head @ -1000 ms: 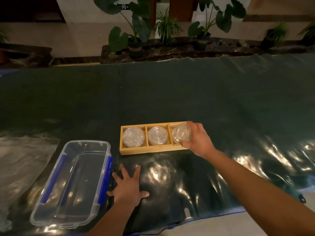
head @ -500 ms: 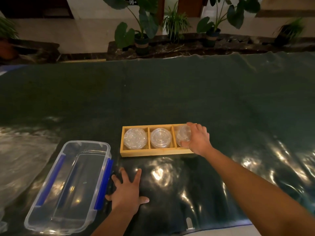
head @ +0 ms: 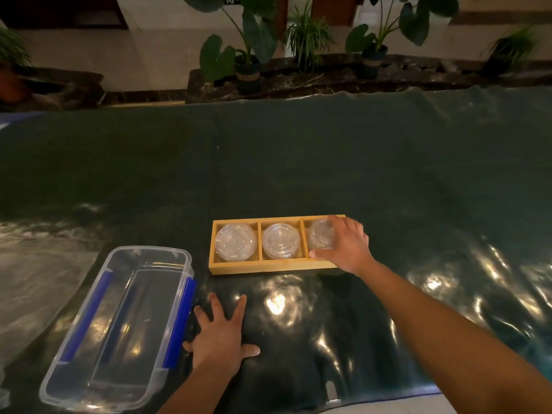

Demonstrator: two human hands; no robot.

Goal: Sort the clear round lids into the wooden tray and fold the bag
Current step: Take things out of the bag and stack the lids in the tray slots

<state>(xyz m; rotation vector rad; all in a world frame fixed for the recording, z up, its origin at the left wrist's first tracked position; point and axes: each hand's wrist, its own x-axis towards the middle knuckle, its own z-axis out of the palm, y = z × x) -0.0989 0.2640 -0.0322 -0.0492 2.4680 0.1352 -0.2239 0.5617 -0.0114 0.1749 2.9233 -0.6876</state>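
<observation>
A wooden tray with three compartments lies mid-table. A stack of clear round lids fills its left compartment and another stack its middle one. My right hand reaches into the right compartment, its fingers and thumb curled round a third stack of clear lids that sits low in it. My left hand lies flat with spread fingers on the dark table cover, beside the plastic box. A crumpled clear bag lies at the far left.
A clear plastic box with blue side clips stands open at the near left. The table is draped in a glossy dark green cover. Potted plants line a ledge beyond the far edge.
My right hand has lowered the third lid stack further down into the right compartment. My left hand has stayed flat on the table.
</observation>
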